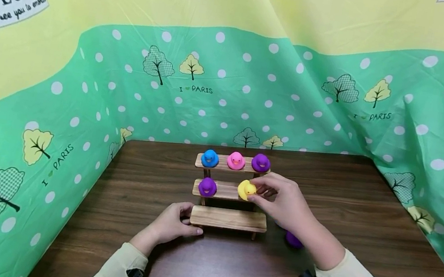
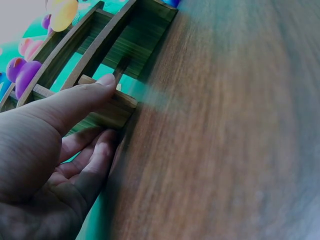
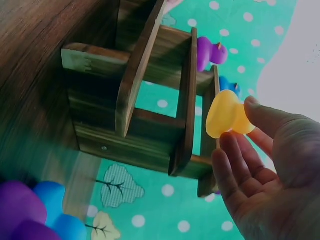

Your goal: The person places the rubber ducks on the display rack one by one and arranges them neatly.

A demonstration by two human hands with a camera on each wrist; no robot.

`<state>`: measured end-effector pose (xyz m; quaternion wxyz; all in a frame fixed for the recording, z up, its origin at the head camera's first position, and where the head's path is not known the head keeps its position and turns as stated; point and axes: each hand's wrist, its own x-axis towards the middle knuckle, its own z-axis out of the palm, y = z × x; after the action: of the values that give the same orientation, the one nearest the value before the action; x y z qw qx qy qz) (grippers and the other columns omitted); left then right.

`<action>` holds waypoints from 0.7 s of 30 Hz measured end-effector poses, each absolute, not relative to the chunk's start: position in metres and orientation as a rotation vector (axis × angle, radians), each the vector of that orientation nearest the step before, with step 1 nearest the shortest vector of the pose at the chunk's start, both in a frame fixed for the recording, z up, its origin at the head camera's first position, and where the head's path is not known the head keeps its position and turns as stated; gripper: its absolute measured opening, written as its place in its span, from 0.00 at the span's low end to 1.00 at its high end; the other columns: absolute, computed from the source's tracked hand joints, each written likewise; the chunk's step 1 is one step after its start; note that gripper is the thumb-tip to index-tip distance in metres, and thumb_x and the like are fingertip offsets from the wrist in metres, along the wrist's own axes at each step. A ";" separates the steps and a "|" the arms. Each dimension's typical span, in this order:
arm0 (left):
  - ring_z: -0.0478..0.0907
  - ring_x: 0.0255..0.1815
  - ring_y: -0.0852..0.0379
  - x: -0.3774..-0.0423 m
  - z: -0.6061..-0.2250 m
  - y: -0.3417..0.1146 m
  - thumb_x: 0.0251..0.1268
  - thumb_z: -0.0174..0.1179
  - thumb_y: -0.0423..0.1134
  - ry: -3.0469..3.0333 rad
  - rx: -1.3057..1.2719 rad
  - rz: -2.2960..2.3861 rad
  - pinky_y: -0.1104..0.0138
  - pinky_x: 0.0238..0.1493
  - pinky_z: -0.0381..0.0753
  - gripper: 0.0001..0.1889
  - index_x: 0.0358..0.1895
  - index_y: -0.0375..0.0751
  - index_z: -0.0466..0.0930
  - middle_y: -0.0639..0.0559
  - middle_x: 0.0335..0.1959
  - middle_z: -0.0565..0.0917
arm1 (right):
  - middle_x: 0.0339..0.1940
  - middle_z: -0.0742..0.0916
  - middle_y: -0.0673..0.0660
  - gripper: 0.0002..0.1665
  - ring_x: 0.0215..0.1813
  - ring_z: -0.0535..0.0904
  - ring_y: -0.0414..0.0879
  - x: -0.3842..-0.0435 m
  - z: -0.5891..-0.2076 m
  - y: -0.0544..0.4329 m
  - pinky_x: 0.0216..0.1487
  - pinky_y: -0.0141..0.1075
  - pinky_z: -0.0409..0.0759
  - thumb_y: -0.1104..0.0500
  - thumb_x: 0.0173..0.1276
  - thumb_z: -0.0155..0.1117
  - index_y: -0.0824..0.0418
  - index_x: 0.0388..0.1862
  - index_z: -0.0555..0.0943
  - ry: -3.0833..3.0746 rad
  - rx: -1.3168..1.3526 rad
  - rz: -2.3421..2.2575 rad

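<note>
A three-tier wooden shelf (image 1: 229,218) stands on the table. At its lower left end, my left hand (image 1: 169,223) grips the side, thumb in front and fingers behind. My right hand (image 1: 286,199) pinches a yellow rubber duck (image 1: 246,189) by thumb and fingertips at the right part of the middle tier. Whether the duck touches the board I cannot tell. On the top tier sit a blue duck (image 1: 209,158), a pink duck (image 1: 236,161) and a purple duck (image 1: 261,163). Another purple duck (image 1: 207,186) sits at the middle tier's left end.
Right of the shelf, partly behind my right forearm, a purple duck (image 1: 294,240) lies on the dark wooden table (image 1: 141,169). The right wrist view also shows a blue duck (image 3: 72,227) there. A green and yellow printed cloth (image 1: 190,120) surrounds the table's back and sides.
</note>
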<state>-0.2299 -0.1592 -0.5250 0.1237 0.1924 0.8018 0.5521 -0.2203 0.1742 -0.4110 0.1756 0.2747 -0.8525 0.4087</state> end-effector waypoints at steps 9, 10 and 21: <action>0.84 0.48 0.56 -0.231 -0.525 -0.159 0.54 0.81 0.32 2.342 0.560 1.607 0.68 0.52 0.84 0.25 0.55 0.32 0.82 0.49 0.45 0.88 | 0.38 0.86 0.46 0.20 0.38 0.85 0.41 -0.224 -0.412 0.156 0.38 0.36 0.87 0.60 0.58 0.85 0.56 0.49 0.90 -2.454 0.742 1.047; 0.84 0.48 0.56 -0.231 -0.525 -0.159 0.54 0.81 0.33 2.344 0.559 1.602 0.68 0.51 0.84 0.25 0.55 0.33 0.82 0.49 0.45 0.88 | 0.38 0.86 0.46 0.20 0.38 0.85 0.41 -0.224 -0.412 0.154 0.38 0.35 0.87 0.59 0.58 0.86 0.56 0.49 0.90 -2.461 0.736 1.040; 0.84 0.50 0.55 -0.230 -0.525 -0.159 0.54 0.81 0.33 2.329 0.537 1.613 0.68 0.53 0.85 0.27 0.57 0.32 0.82 0.49 0.46 0.88 | 0.40 0.88 0.47 0.19 0.37 0.85 0.42 -0.231 -0.415 0.138 0.38 0.36 0.86 0.60 0.58 0.85 0.58 0.48 0.91 -2.482 0.725 1.013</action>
<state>-0.2299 -0.1589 -0.5246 0.1285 0.1846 0.8010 0.5547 -0.2312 0.1378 -0.4147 0.1813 0.2567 -0.8789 0.3589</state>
